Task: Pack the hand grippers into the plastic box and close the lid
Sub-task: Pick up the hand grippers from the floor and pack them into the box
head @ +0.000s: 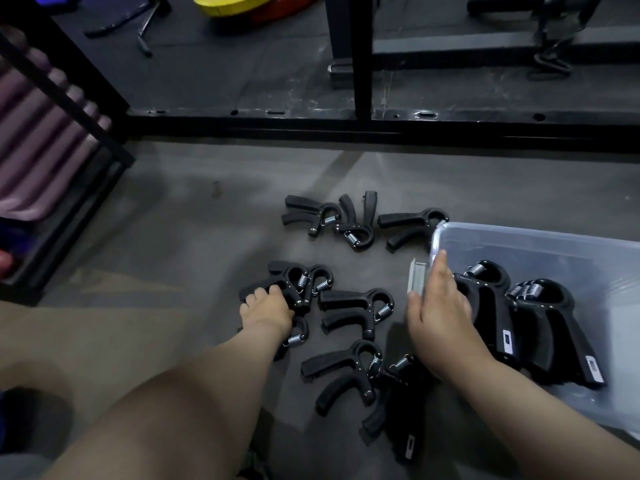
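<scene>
Several black hand grippers with steel springs lie scattered on the grey floor. My left hand (268,306) is closed around the handle of one hand gripper (284,284) in the left cluster. My right hand (440,313) rests with fingers spread on the near-left rim of the clear plastic box (540,237), beside its grey latch (416,278). Inside the box lie a few hand grippers (540,320). Three more hand grippers (353,220) sit farther back, and others (353,368) lie between my arms. No lid is in view.
A black metal rack frame (346,128) crosses the floor behind the grippers. A rack with purple rolled mats (41,133) stands at the left. Yellow and red weight plates (242,3) lie far back. My knee shows at the bottom left.
</scene>
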{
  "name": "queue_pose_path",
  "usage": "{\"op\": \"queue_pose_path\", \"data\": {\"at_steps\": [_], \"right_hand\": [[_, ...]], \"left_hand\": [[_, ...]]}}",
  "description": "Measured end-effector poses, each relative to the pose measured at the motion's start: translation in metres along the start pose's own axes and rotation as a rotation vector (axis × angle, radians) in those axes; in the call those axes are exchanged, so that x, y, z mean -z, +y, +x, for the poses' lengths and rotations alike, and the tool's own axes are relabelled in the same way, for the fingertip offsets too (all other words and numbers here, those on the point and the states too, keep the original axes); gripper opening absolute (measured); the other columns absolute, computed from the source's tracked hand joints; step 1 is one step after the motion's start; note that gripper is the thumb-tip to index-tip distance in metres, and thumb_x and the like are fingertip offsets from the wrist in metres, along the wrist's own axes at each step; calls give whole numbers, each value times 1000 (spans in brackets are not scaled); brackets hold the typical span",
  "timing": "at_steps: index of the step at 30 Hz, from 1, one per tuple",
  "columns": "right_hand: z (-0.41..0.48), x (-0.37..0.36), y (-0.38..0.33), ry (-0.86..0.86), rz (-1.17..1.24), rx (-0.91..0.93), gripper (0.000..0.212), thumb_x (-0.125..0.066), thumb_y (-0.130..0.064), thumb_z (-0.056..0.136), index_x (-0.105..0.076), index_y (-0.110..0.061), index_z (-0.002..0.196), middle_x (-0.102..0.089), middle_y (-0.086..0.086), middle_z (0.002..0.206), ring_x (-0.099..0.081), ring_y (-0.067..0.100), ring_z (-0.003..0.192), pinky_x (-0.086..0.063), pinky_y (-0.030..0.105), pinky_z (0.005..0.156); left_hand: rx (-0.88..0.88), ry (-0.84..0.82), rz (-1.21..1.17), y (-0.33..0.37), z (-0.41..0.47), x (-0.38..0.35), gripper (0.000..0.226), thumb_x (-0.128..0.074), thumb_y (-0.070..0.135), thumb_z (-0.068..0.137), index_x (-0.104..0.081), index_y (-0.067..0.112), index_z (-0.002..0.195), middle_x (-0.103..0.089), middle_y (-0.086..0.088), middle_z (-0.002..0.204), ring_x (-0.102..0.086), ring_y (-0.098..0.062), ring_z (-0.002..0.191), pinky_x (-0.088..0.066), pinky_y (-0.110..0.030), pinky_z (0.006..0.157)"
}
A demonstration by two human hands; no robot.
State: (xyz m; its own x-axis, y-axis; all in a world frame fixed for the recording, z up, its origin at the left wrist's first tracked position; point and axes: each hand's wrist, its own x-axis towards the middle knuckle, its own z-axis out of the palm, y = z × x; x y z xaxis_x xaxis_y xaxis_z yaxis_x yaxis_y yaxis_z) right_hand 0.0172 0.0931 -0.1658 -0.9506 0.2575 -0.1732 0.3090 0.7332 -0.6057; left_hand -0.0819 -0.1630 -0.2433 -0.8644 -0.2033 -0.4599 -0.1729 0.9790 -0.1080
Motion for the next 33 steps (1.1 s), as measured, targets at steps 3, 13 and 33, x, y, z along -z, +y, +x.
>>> {"op": "queue_pose_path", "data": {"at_steps": [3, 13, 33], "right_hand": [[-1, 1, -1, -3, 7, 3, 75, -39, -25, 99, 9, -7, 154, -13, 13, 160, -20, 28, 144, -14, 40, 118], [-4, 6, -3, -43, 63, -29, 74, -37, -28, 100, 11, -10, 154, -9, 11, 161, -18, 28, 146, -16, 42, 118], [-16, 73, 10, -118, 567, -110, 30, -47, -39, 98, -62, -24, 119, -67, -1, 117, -60, 16, 111, -42, 32, 103]], "left_hand": [[-64, 85, 67, 5, -4, -2, 34, -54, 33, 93, -46, 18, 123, -53, -9, 128, -49, -29, 120, -37, -38, 98], [-38, 100, -704, 52, -36, 54, 32, -38, 29, 101, -53, 3, 113, -61, -22, 114, -57, -39, 107, -42, -35, 87], [-300, -222, -1315, 137, -176, 118, 31, -35, 22, 104, -60, 4, 97, -70, -6, 82, -63, -10, 49, -50, -23, 47]]}}
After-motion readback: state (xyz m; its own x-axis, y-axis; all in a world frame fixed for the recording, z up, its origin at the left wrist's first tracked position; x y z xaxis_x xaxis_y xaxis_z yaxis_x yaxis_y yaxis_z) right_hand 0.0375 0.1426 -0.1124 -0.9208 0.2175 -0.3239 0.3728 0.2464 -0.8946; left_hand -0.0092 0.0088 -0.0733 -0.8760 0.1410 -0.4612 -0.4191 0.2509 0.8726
